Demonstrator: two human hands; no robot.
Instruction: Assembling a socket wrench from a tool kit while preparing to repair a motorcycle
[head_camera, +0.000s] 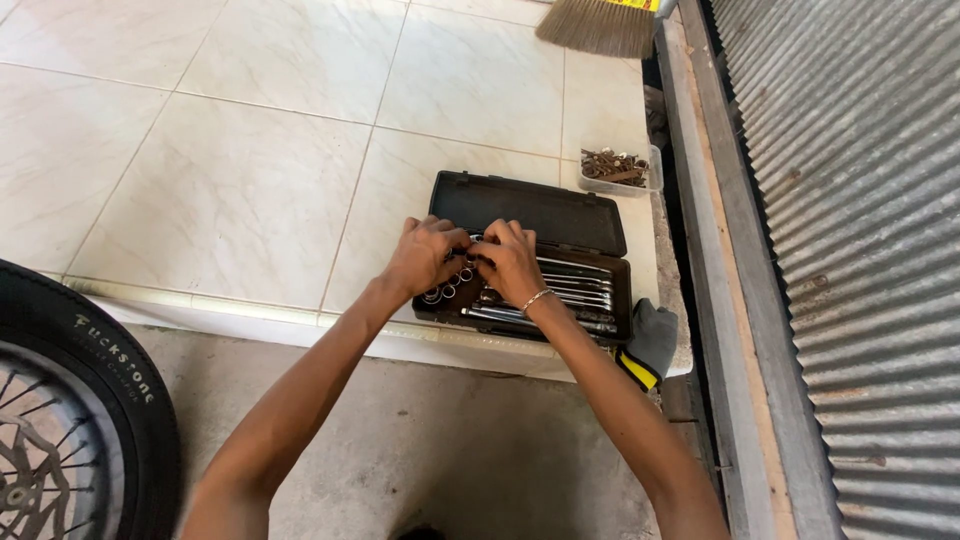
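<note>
A black tool case (530, 205) lies open on the tiled step, its lid flat behind. Inside are a row of round sockets (447, 288) at the left and several chrome wrenches (575, 285) at the right. My left hand (425, 255) and my right hand (510, 262) are both over the case, fingers curled and meeting at its middle around a small dark tool piece. What exactly they pinch is hidden by the fingers. A thin bracelet sits on my right wrist.
A clear plastic tub of rusty metal parts (617, 170) stands behind the case. A grey and yellow glove (648, 345) lies at the step's corner. A motorcycle wheel (70, 420) fills the lower left. A broom head (597, 25) and a corrugated metal wall (860, 250) are at the right.
</note>
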